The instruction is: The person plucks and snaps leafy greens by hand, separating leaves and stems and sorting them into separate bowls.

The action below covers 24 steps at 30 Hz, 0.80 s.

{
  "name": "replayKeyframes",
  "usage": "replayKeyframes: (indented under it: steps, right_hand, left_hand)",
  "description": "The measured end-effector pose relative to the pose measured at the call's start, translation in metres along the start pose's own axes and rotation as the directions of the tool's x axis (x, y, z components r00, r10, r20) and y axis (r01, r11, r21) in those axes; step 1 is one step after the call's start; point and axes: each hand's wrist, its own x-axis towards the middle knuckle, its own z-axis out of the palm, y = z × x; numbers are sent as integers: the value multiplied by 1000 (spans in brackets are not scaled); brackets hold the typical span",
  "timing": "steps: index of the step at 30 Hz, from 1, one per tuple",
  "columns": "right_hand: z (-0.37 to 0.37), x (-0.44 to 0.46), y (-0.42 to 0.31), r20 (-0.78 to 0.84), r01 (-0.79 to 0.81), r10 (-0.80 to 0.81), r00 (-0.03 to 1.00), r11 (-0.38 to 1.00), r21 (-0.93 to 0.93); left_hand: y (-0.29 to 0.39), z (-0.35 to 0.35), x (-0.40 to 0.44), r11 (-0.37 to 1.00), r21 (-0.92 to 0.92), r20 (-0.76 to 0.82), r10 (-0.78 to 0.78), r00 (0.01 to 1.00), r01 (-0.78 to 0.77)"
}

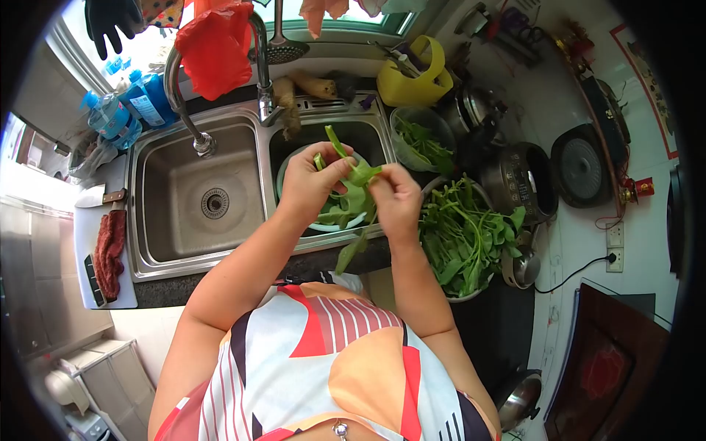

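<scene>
My left hand (307, 184) is closed round a green stem of leafy vegetable (360, 175), its cut end pointing up past the thumb. My right hand (396, 197) pinches the same greens at their right side, and a leaf (351, 252) hangs below it. Both hands are over the right sink basin, where a pale round bowl (340, 226) holds more green leaves, partly hidden by my hands. To the right of my right hand, a large bowl is heaped with leafy greens (467, 235). Behind it, a clear plastic container (401, 151) holds some more greens.
The left sink basin (198, 235) lies under a curved faucet (206, 143) with a red plastic bag (215, 51) hanging on it. A knife (92, 196) and a reddish cloth (110, 246) lie on a white board at left. A rice cooker (518, 184) stands at right.
</scene>
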Motion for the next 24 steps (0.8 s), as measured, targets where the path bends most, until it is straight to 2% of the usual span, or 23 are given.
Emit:
replayKeyframes:
  steps: [1, 2, 3, 5, 6, 7, 8, 9, 10, 11, 13, 15, 19, 20, 21, 23, 24]
  right_hand:
    - [0, 0, 3, 8, -192, 197, 980, 951, 244]
    - [-8, 5, 2, 48, -239, 237, 970, 912, 333]
    - [-12, 9, -3, 38, -330, 358, 933, 810, 485]
    - [-21, 14, -15, -21, -276, 336, 942, 806, 524]
    - [-29, 17, -17, 55, -238, 244, 968, 829, 506]
    - [-35, 18, -21, 110, -261, 237, 965, 846, 465]
    - [-31, 16, -23, 121, -198, 176, 977, 959, 202]
    - [-23, 14, -29, 148, -109, 120, 982, 991, -75]
    - [-17, 12, -34, 226, 21, 26, 974, 979, -204]
    - [-11, 11, -37, 313, 160, -56, 948, 934, -319]
    - [0, 7, -35, 349, 129, -15, 937, 943, -306]
    - [6, 8, -28, 381, 103, 25, 924, 945, -311]
    - [13, 9, -24, 377, 243, -96, 921, 898, -366]
    - [16, 9, -18, 336, 57, 22, 942, 973, -225]
    - [19, 8, -8, 313, -130, 146, 939, 989, -69]
    - [17, 13, 7, 302, -436, 359, 883, 865, 247]
    - [8, 20, 12, 310, -537, 443, 842, 745, 395]
  left_hand:
    - [4, -4, 1, 1000, 1, 18, -20, 1000, 20]
    - [7, -8, 2, 999, 2, 36, -41, 999, 41]
    - [12, -12, 0, 998, -4, 50, -58, 997, 58]
    - [23, -18, -3, 996, -15, 80, -90, 993, 92]
    - [28, -22, -4, 992, 12, 106, -126, 986, 126]
    - [27, -27, -4, 996, 45, 148, -86, 985, 80]
    - [26, -31, -3, 997, 76, 192, -46, 980, 32]
    - [26, -32, -3, 994, 104, 239, -9, 971, -17]
    - [34, -28, -7, 993, 121, 224, -40, 974, 13]
    - [34, -28, -7, 985, 170, 253, -13, 967, -31]
    - [34, -29, -7, 958, 258, 311, 38, 950, -123]
    - [34, -27, -8, 945, 300, 325, 29, 945, -132]
    - [29, -30, -9, 943, 307, 314, 26, 949, -128]
    - [28, -30, -10, 959, 273, 295, -4, 956, -80]
    - [27, -31, -10, 971, 237, 277, -34, 960, -34]
    - [25, -34, -10, 994, 90, 212, -86, 974, 68]
    - [22, -37, -9, 993, -23, 165, -112, 980, 118]
